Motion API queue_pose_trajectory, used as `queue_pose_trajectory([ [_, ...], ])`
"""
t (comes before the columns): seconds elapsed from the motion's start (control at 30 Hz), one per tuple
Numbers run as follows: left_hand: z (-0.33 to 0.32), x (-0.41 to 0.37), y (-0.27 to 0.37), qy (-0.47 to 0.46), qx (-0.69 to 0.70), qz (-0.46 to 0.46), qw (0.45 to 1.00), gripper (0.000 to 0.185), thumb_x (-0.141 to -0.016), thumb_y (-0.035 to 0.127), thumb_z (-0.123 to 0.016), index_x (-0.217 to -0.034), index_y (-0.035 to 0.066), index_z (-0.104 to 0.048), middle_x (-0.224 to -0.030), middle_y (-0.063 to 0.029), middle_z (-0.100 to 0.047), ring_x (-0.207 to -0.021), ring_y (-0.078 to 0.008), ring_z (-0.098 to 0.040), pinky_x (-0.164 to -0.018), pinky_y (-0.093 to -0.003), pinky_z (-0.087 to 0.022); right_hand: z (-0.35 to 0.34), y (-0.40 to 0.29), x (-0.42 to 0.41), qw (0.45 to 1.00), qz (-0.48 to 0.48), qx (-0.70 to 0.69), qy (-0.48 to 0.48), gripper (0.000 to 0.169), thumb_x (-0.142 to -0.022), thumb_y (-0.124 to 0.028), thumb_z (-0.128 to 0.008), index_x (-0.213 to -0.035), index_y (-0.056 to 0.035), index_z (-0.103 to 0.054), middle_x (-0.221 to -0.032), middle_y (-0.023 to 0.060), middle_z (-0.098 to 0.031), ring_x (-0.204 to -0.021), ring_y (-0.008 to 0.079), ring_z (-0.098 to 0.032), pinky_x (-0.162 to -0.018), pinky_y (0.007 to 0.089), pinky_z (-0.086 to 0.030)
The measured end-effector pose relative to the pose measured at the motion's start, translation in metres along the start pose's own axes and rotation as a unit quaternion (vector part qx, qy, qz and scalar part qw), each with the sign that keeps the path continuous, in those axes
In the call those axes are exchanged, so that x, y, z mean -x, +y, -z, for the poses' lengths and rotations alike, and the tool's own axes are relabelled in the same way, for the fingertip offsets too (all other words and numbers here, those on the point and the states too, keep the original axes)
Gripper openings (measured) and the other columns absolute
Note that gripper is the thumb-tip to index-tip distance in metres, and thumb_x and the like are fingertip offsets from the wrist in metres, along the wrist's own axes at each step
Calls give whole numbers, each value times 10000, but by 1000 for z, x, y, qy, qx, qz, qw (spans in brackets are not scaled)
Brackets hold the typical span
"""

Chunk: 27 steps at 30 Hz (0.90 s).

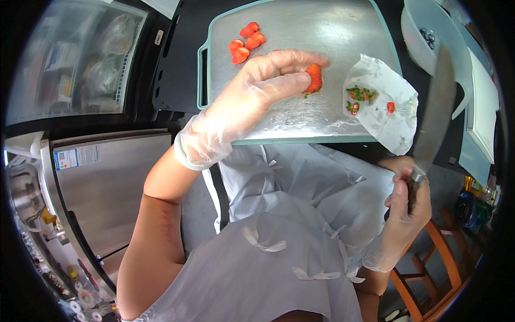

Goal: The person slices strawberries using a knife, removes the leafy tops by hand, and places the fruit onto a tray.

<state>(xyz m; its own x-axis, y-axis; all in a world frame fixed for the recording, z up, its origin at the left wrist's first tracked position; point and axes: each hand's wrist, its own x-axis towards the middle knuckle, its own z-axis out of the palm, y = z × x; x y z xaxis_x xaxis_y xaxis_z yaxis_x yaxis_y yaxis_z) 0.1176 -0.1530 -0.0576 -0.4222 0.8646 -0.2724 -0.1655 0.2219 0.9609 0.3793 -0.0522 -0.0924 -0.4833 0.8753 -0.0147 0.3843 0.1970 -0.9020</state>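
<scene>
My left hand [277, 78], in a clear plastic glove, holds a whole strawberry [314, 78] between thumb and fingers over the metal cutting board [281, 116]. The strawberry's green leafy end points towards me. Several cut strawberry pieces [247, 42] lie at the board's far left. My right hand [410, 201], also gloved, grips the handle of a large kitchen knife [436, 104] beyond the board's right edge. Its broad blade points up and away, apart from the fruit. A white paper sheet [386, 129] on the board's right side carries green strawberry tops [362, 94] and a small red scrap [390, 107].
A pale plastic bowl [416, 52] with dark blueberries stands beyond the knife at the far right. A glass-front fridge [76, 60] and a stainless-steel cabinet [116, 181] are on the left. Bottles [476, 205] and a wooden chair [442, 249] stand low at the right.
</scene>
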Motion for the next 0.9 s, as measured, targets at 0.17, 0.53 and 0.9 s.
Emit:
queue_pose_trajectory([
  [0.17, 16, 14, -27, 56, 37, -7, 998, 292, -869, 50, -664, -1152, 8, -610, -1021, -42, -657, -942, -82, -612, -883, -250, -475, -12, -11, 3, 991, 11, 39, -130, 219, -885, -84, -634, -1050, 60, -618, -748, 85, -573, -647, 136, -506, -616, 267, -423],
  [0.53, 10, 36, -87, 224, -220, -65, 947, 219, -796, -65, -729, -994, -20, -647, -970, -39, -658, -816, -59, -563, -795, -209, -489, -26, 5, 25, 940, 152, 187, -242, 261, -879, -100, -645, -1098, 26, -583, -808, 142, -589, -649, 320, -611, -549, 380, -479],
  [0.9, 16, 36, -89, 210, -231, -95, 945, 200, -793, -74, -728, -972, -16, -662, -989, -50, -660, -805, -56, -536, -767, -208, -481, -33, 4, 20, 935, 164, 177, -259, 264, -873, -85, -647, -1092, 42, -574, -820, 148, -590, -657, 331, -606, -554, 391, -473],
])
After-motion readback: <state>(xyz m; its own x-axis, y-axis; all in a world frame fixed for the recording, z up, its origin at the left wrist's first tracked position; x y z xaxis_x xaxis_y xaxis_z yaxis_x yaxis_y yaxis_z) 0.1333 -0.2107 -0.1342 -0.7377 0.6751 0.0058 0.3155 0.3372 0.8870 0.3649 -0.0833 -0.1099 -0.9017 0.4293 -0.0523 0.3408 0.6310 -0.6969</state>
